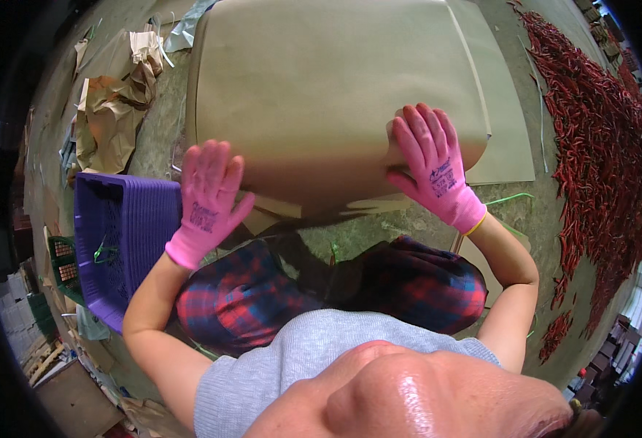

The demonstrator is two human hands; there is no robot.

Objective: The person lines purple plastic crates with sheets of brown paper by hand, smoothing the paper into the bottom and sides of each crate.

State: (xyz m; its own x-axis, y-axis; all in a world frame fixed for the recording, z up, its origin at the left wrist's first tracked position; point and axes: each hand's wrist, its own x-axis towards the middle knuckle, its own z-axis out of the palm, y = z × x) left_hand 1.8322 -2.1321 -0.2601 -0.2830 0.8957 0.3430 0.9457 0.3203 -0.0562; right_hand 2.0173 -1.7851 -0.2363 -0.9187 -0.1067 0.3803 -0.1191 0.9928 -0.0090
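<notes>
Before me lies a broad sheet of brown kraft paper (332,82), its near edge curving downward toward my knees. My left hand (209,200), in a pink work glove, is at the paper's near left corner. Its fingers are extended with the thumb apart; whether it touches the paper I cannot tell. In a matching glove, my right hand (430,164) rests flat over the near right part, where the paper creases beside the thumb. Both gloves bear printing, and their fingertips are stained reddish. Neither hand grips anything. What lies under the paper is hidden.
Nested purple plastic crates (151,235) stand beside my left forearm, with a green crate (65,263) behind. Crumpled brown paper (110,128) lies at far left. A large heap of red chili peppers (600,142) covers the floor at right. Green strapping (510,198) lies near my right wrist.
</notes>
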